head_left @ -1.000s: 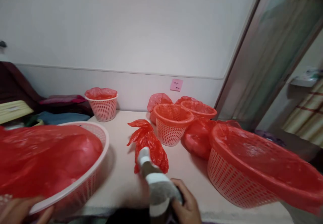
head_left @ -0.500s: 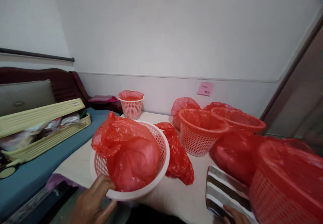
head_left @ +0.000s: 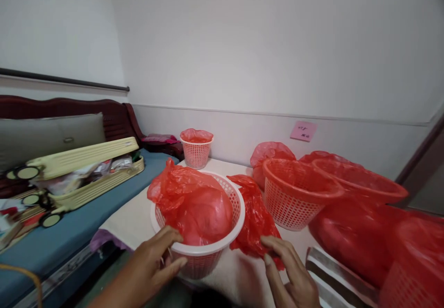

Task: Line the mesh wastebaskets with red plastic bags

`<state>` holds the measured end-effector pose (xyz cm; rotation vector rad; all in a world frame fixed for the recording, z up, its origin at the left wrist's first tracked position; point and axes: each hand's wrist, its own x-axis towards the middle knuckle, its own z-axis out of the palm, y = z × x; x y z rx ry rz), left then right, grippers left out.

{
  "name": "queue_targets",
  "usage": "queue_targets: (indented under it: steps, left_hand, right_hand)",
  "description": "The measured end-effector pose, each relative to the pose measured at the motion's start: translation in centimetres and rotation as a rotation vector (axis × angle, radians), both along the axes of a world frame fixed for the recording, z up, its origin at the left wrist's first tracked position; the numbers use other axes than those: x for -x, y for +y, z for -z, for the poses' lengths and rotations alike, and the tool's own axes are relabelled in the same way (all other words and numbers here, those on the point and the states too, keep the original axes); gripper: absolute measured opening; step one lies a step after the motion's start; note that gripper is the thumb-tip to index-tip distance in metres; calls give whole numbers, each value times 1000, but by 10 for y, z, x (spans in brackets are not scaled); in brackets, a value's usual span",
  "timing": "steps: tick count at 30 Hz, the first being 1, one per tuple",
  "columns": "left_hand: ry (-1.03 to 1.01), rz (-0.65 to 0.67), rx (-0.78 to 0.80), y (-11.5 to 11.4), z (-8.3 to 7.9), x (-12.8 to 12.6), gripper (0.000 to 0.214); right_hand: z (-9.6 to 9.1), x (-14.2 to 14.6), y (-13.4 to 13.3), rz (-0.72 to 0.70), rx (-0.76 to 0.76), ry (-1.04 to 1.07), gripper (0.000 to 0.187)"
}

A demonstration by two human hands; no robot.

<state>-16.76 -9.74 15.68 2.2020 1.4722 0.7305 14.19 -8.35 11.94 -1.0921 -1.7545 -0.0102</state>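
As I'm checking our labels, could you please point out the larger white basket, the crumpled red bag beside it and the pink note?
Larger white basket [head_left: 200, 251]: head view, on its front rim.
Crumpled red bag [head_left: 255, 219]: head view, on its middle.
Pink note [head_left: 303, 131]: head view, on its centre.

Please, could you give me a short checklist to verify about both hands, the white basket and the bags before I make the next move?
1. Left hand at the near rim of the white basket: ok.
2. Firm grip on that rim: cannot tell.
3. Inner bag spread over the whole rim: not ok, much of the rim is bare.
4. Right hand clear of the striped cloth: ok, it lies beside the hand.
5. Right hand touching the outer bag: cannot tell, the fingertips overlap it in view.
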Motion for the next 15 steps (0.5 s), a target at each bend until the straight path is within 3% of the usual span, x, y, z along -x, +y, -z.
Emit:
queue_targets:
  steps: [2,4,8,11,15]
  left_hand:
    - [-4,-11,-35,6,-17,9,21]
    - [29,-74,-109,18,-34,19,22]
    - [266,-191,-152,49,-56,33,22]
    - [500,-200,-81,73,-58,27,19]
    - [562,-211,17,102,-45,4,31]
  right_hand:
    - [-26,13,12,-46,-72,-84,28]
    - [-38,29,23,-69,-94,-187,33]
    - [-30,52,40,-86,-19,-355,30]
    - [-16,57,44,-110,4,-398,21]
    - [-7,57,42,-110,-46,-398,23]
